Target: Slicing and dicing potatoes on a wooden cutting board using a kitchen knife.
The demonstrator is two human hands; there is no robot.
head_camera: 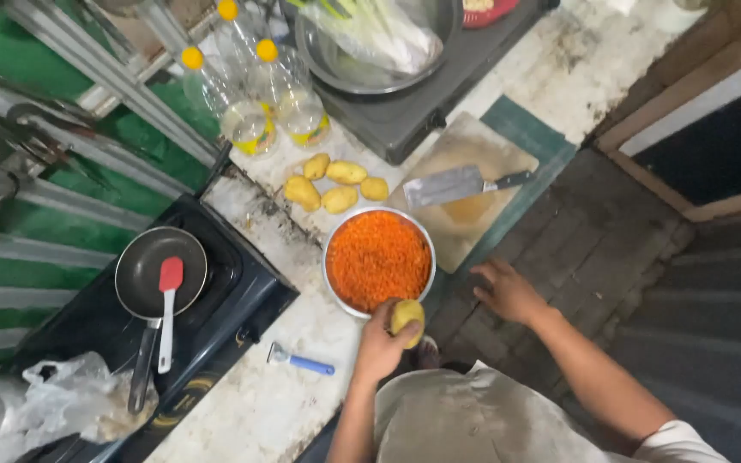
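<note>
Potato [407,315] gripped in left hand [381,343], beside carrot bowl [329,283] — right hand [508,291] empty.

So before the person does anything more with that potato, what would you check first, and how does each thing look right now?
1. Potato firmly held in the left hand: ok.
2. Right hand free: ok, it holds nothing and hovers by the counter edge.
3. Peeler within reach: ok, it lies on the counter beside the left arm.
4. Cleaver out of the way: ok, flat on the cutting board.
5. Bowl of shredded carrot steady: cannot tell, it sits near the counter edge.
6. More potatoes ready: ok, piled behind the bowl.
</note>
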